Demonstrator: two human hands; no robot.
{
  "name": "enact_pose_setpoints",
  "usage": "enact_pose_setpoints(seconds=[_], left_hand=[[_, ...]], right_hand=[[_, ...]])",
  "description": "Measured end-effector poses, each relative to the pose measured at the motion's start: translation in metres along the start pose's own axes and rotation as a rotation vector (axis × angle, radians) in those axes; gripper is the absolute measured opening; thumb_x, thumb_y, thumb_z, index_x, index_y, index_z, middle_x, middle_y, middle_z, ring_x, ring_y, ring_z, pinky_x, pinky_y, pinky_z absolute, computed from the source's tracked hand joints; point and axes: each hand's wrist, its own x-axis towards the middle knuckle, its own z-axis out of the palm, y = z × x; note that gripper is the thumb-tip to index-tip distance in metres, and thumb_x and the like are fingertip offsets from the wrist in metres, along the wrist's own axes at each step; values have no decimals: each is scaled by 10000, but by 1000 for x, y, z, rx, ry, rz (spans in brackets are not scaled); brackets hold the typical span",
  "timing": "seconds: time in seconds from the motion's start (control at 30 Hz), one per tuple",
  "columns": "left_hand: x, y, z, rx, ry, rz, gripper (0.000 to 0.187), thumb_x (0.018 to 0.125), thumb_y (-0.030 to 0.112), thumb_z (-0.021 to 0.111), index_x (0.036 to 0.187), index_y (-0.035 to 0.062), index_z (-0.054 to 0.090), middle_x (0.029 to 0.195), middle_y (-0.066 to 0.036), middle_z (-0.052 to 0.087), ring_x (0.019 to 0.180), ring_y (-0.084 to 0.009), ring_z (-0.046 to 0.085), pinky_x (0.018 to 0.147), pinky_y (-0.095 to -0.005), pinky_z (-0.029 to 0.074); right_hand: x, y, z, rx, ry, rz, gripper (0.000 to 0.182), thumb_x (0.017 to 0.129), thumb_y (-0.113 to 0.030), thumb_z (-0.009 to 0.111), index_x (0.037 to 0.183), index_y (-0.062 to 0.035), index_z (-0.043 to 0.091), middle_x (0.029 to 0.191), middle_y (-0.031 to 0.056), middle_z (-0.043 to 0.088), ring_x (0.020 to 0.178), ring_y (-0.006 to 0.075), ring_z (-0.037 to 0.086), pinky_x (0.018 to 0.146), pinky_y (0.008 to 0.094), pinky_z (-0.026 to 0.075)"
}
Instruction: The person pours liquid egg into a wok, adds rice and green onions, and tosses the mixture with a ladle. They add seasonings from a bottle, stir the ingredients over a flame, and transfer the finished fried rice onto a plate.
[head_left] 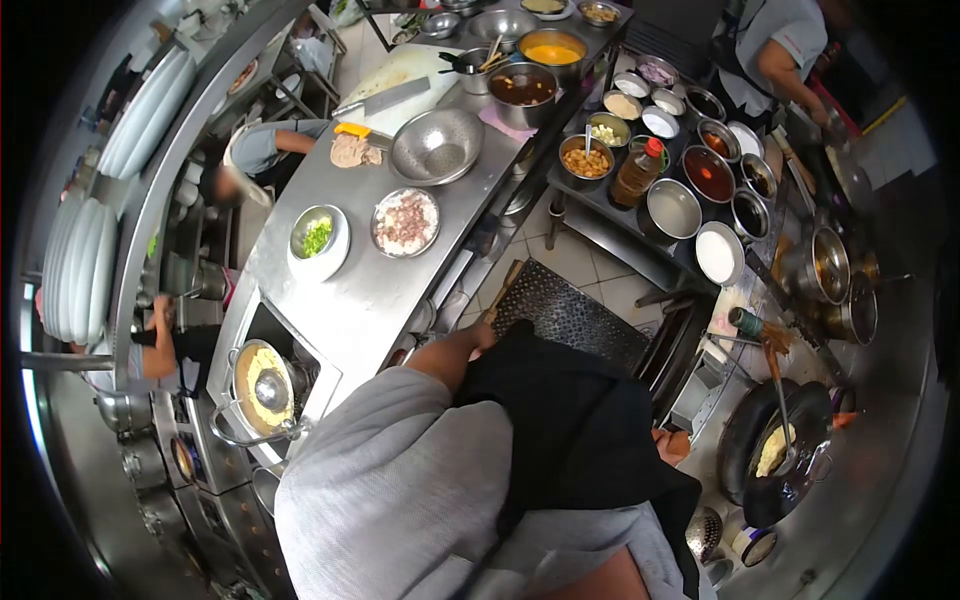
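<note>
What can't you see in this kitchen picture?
- Head view: the left hand, past the left arm, is hidden behind the black apron.
- Right hand: only a bit peeks past the apron by the wok; its grip is hidden.
- Sauce bowls: contents too small to name.

Steel counters (pixel 350 290) flank a pale tiled floor (pixel 590 270) bearing a black mat (pixel 570 315), under bright light.
</note>
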Motion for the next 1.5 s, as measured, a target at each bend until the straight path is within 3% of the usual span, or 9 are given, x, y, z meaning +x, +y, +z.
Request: enact_pose_setpoints(seconds=[0.07,0.17,0.53,0.63,0.83,1.0,1.13,1.3,1.5], left_hand=[[14,19,-29,287,-55,-35,168,692,115,592,728,32,733,648,-154,671,670,-293,697,637,-424,551],[61,11,-33,-572,134,-176,188,756,95,542,713,28,712,596,-124,651,554,-273,656,549,-416,533],[45,9,-34,-250,-112,-144,209,807,141,533,740,80,721,696,-110,698,613,-235,694,579,-396,560],[82,-55,29,-42,57,3,168,751,146,593,763,104,755,714,-115,707,701,-247,714,632,-412,567],[26,-2,3,141,-71,-72,169,639,189,663,739,101,769,779,-154,714,766,-322,705,679,-444,561],[43,7,39,330,216,189,210,731,203,586,765,59,735,834,-191,700,790,-362,683,702,-453,549],[27,69,10,-90,519,122,223,877,165,523,972,90,710,971,-140,703,929,-300,667,859,-380,521],[59,168,-49,-199,417,202,200,891,122,568,1024,85,713,987,-161,711,935,-308,686,843,-359,529],[32,469,-152,-44,439,1015,180,887,91,603,1031,24,687,932,-188,691,865,-347,674,754,-393,527]], right_hand=[[-4,-2,-3,24,9,11,656,809,-299,739,1291,52,465,1225,229,570,1161,380,544,1027,422,396],[-8,-6,-6,40,43,55,721,807,-373,760,1306,56,464,1249,229,568,1169,372,547,1029,411,399],[-20,49,0,148,69,242,732,828,-431,747,1297,64,481,1258,221,568,1147,341,564,1002,379,425],[-19,67,3,180,76,253,737,829,-451,742,1287,66,486,1250,226,569,1136,336,567,988,369,434],[-22,79,-4,131,146,408,632,802,-527,742,1021,34,554,952,185,613,889,316,604,836,409,474],[-36,63,-13,18,109,195,355,908,-334,677,936,-6,543,888,133,582,831,273,569,794,393,470],[-52,-1,-39,187,2,116,217,930,-206,650,971,-31,528,889,88,553,820,201,533,765,342,465],[-52,-52,-81,312,99,183,151,914,-140,653,915,-35,545,764,15,528,691,99,498,643,273,447],[-2,-76,-115,447,298,187,113,880,-75,647,955,-26,578,797,39,583,695,124,556,647,273,471]])
